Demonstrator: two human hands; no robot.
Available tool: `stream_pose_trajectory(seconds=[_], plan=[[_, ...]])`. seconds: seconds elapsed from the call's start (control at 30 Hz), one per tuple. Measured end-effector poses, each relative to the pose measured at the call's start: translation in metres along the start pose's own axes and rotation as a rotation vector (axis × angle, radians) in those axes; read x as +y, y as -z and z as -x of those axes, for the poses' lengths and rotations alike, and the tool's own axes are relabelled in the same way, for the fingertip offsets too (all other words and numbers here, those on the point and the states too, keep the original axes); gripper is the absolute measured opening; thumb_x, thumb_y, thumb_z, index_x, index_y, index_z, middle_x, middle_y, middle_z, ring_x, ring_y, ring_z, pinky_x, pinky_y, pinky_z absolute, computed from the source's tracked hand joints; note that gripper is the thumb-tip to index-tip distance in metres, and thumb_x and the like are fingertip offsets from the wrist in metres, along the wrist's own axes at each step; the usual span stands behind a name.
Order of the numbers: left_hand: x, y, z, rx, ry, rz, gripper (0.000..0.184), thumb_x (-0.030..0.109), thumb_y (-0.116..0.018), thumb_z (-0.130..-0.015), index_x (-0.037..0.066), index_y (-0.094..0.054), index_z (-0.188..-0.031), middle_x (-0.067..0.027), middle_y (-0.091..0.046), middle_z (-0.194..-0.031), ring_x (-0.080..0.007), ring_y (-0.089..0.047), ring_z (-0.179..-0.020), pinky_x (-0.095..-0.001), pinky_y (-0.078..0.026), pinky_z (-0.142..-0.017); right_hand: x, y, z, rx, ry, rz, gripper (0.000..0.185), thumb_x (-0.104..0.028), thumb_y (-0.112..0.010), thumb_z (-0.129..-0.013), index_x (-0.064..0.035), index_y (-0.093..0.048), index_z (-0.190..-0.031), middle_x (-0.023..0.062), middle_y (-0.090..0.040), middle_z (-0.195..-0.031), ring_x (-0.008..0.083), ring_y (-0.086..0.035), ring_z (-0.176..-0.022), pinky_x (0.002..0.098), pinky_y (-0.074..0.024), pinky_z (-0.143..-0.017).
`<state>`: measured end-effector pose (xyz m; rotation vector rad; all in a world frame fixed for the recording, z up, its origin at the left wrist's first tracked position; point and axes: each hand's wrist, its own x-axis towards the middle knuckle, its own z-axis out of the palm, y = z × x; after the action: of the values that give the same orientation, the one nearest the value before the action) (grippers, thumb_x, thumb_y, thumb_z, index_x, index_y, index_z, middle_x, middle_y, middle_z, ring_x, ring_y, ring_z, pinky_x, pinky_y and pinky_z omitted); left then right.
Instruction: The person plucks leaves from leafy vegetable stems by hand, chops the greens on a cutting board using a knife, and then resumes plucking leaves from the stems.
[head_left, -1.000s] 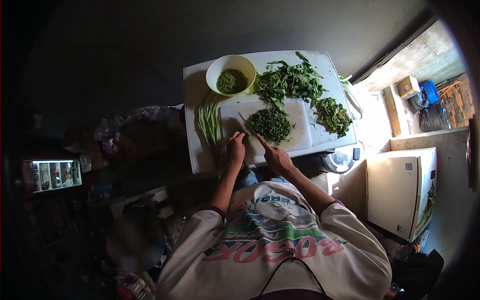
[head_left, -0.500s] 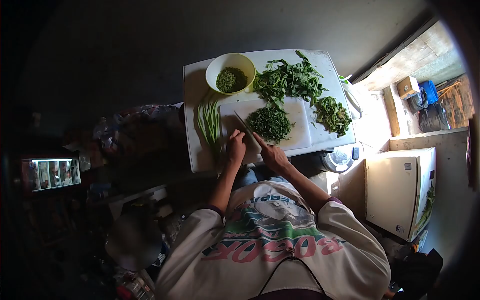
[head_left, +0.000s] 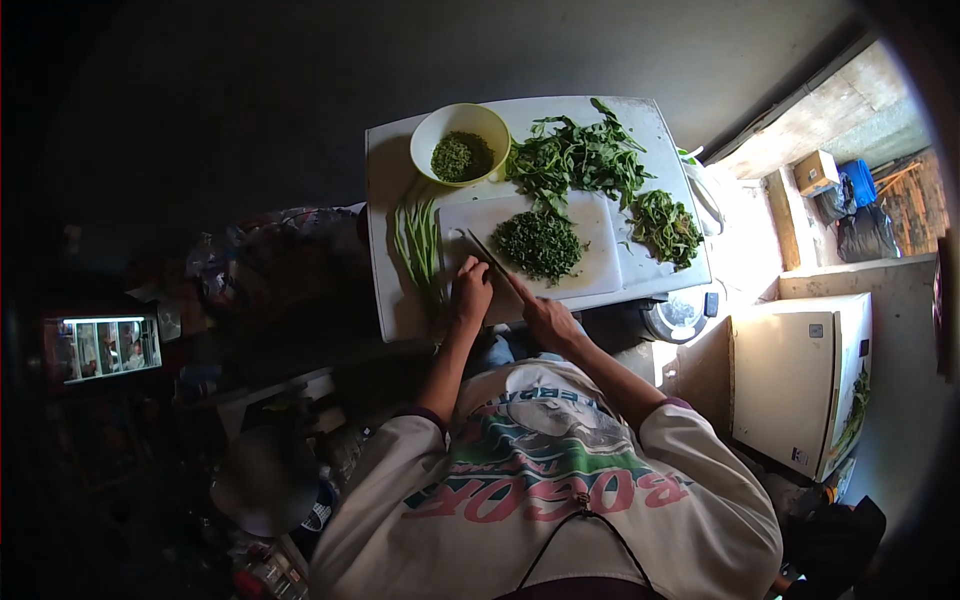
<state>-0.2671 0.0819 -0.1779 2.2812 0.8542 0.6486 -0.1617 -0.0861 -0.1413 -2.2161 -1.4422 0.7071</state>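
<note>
Right hand [head_left: 552, 322] was clamped on the knife [head_left: 488, 250], index finger laid forward along it. Blade pointed away and to the left, over the cutting board [head_left: 602, 250]; its tip sat left of the chopped greens [head_left: 541, 246], with the blade running just beside the pile's left edge. Could not tell whether the edge touched the board.

Left hand [head_left: 472, 287] was at the board's near left part, fingers curled together, close to the blade. Could not tell whether it gripped anything; the fingers hid that.

Chopped pile: dark green, fine, roughly mid-board. Board lay flat at the near side of the white worktop [head_left: 650, 125].

Around it: long green stalks [head_left: 420, 243] lay along the board's left side. A yellowish bowl [head_left: 425, 135] stood upright beyond the board, to the left, with finely cut greens [head_left: 461, 156] in the bottom. Whole leafy greens [head_left: 585, 165] were spread along the far side, just right of the bowl, reaching down to the board. A smaller, paler heap [head_left: 665, 230] lay right of the board.

Off the worktop: white fridge [head_left: 785, 385] to the right.
</note>
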Motion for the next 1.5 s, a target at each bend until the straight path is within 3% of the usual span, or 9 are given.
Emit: stream_pose_trajectory(seconds=[0.17, 0.3, 0.37, 0.57, 0.73, 0.93, 1.1, 1.33, 1.5], plan=[[-0.022, -0.01, 0.006, 0.016, -0.028, -0.005, 0.025, -0.008, -0.059, -0.075, -0.003, -0.067, -0.098, -0.0188, -0.063, -0.098, -0.0421, -0.062, -0.095, -0.046, -0.051, -0.081, -0.014, 0.023, -0.016, 0.041, -0.01, -0.025, 0.077, -0.009, -0.05, -0.09, -0.0264, -0.02, -0.158, 0.0218, -0.061, -0.061, 0.04, -0.06, -0.053, 0.0529, -0.046, -0.053], [-0.012, -0.002, 0.0, -0.055, 0.041, -0.036, 0.027, -0.009, -0.059, -0.074, -0.004, -0.067, -0.099, -0.0201, -0.063, -0.1, -0.0417, -0.062, -0.094, -0.0464, -0.052, -0.08, -0.022, 0.036, 0.007, -0.001, -0.041, 0.001, 0.078, -0.008, -0.05, -0.089, -0.0277, -0.019, -0.158, 0.0228, -0.062, -0.063, 0.0413, -0.061, -0.055, 0.0538, -0.047, -0.055], [-0.002, 0.003, 0.0, -0.029, 0.027, -0.037, 0.026, -0.008, -0.06, -0.074, -0.004, -0.067, -0.099, -0.0198, -0.063, -0.1, -0.0414, -0.062, -0.093, -0.0465, -0.052, -0.08, -0.024, 0.035, 0.018, -0.112, -0.093, 0.04, 0.083, -0.008, -0.054, -0.086, -0.0268, -0.018, -0.158, 0.0249, -0.066, -0.072, 0.0443, -0.065, -0.063, 0.0554, -0.0512, -0.062], [-0.006, -0.006, -0.002, 0.022, 0.018, -0.025, 0.022, -0.004, -0.063, -0.077, -0.003, -0.067, -0.099, -0.0183, -0.063, -0.099, -0.0403, -0.062, -0.091, -0.0471, -0.052, -0.079, -0.005, -0.002, 0.006, -0.025, -0.028, -0.036, 0.084, -0.008, -0.054, -0.086, -0.0296, -0.017, -0.158, 0.0255, -0.067, -0.08, 0.044, -0.066, -0.067, 0.0551, -0.0515, -0.063], [-0.015, -0.007, 0.002, 0.064, -0.028, -0.049, 0.019, -0.004, -0.063, -0.078, -0.003, -0.067, -0.096, -0.0182, -0.062, -0.097, -0.0405, -0.062, -0.09, -0.0478, -0.052, -0.077, -0.025, 0.025, -0.012, -0.044, -0.058, -0.03, 0.083, -0.009, -0.054, -0.086, -0.0299, -0.017, -0.158, 0.0245, -0.066, -0.075, 0.0435, -0.066, -0.067, 0.0547, -0.0517, -0.063], [0.004, 0.014, 0.0, -0.074, 0.051, -0.071, 0.017, -0.002, -0.062, -0.079, -0.003, -0.068, -0.095, -0.0188, -0.064, -0.097, -0.0403, -0.063, -0.09, -0.0482, -0.052, -0.076, -0.031, 0.036, 0.024, -0.103, -0.092, 0.019, 0.082, -0.012, -0.055, -0.087, -0.0309, -0.018, -0.158, 0.0254, -0.066, -0.074, 0.044, -0.066, -0.067, 0.0556, -0.0514, -0.063], [-0.009, -0.002, 0.002, 0.037, 0.024, 0.029, 0.025, -0.007, -0.064, -0.071, -0.004, -0.068, -0.096, -0.0194, -0.065, -0.096, -0.0404, -0.063, -0.092, -0.0445, -0.052, -0.08, -0.009, 0.01, 0.026, -0.014, -0.033, -0.009, 0.082, -0.014, -0.057, -0.088, -0.031, -0.018, -0.157, 0.0256, -0.066, -0.075, 0.0445, -0.066, -0.065, 0.0553, -0.051, -0.061], [-0.013, 0.003, 0.008, 0.031, -0.034, -0.018, 0.019, -0.005, -0.064, -0.075, -0.004, -0.068, -0.094, -0.0189, -0.063, -0.095, -0.0403, -0.062, -0.092, -0.0472, -0.051, -0.079, -0.02, 0.023, -0.012, -0.06, -0.058, -0.058, 0.081, -0.012, -0.055, -0.088, -0.0307, -0.017, -0.158, 0.0254, -0.066, -0.072, 0.0452, -0.065, -0.064, 0.0552, -0.05, -0.06], [0.005, 0.012, 0.005, -0.02, 0.06, -0.01, 0.022, -0.007, -0.063, -0.074, -0.005, -0.067, -0.096, -0.0198, -0.063, -0.098, -0.0417, -0.062, -0.094, -0.0469, -0.051, -0.079, -0.024, 0.029, 0.017, -0.107, -0.076, 0.02, 0.081, -0.01, -0.053, -0.088, -0.0296, -0.017, -0.158, 0.0255, -0.065, -0.071, 0.0451, -0.065, -0.065, 0.0554, -0.0508, -0.061]])
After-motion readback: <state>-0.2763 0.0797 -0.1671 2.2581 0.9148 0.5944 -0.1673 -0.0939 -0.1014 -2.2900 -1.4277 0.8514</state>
